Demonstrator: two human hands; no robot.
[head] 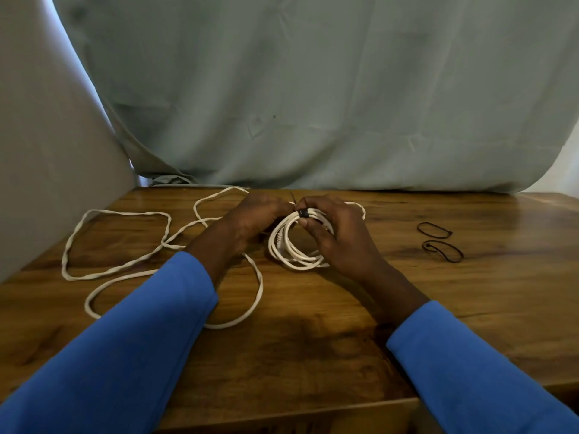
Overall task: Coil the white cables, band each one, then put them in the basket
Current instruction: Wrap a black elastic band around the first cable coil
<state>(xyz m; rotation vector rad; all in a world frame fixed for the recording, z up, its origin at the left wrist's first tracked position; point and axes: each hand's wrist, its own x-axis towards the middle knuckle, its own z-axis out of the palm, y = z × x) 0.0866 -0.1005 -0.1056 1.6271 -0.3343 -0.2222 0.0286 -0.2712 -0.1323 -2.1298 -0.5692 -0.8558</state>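
Near table (470,308) far edge, centre: both hands grasp coiled cable (294,252); right hand (332,233) pinches black band (303,213) at top, left hand (253,217) beside.

Between the fingers: the coiled white cable (294,245) fills the gap, with a black band (303,213) on its top strand; no room to pass there.
Left of the left hand's fingers (275,208): a loose white cable (125,270) sprawls in wide loops over the worktop (313,355) and runs under the left forearm.
Right of the right hand's fingers (313,230): bare worktop, then two black bands (438,241) lying flat, well apart from the hand.
Beyond the fingers: a narrow strip of worktop, closed by a hanging grey-green cloth (313,104).
Nearer than the fingers: open worktop between the two blue sleeves (150,339).
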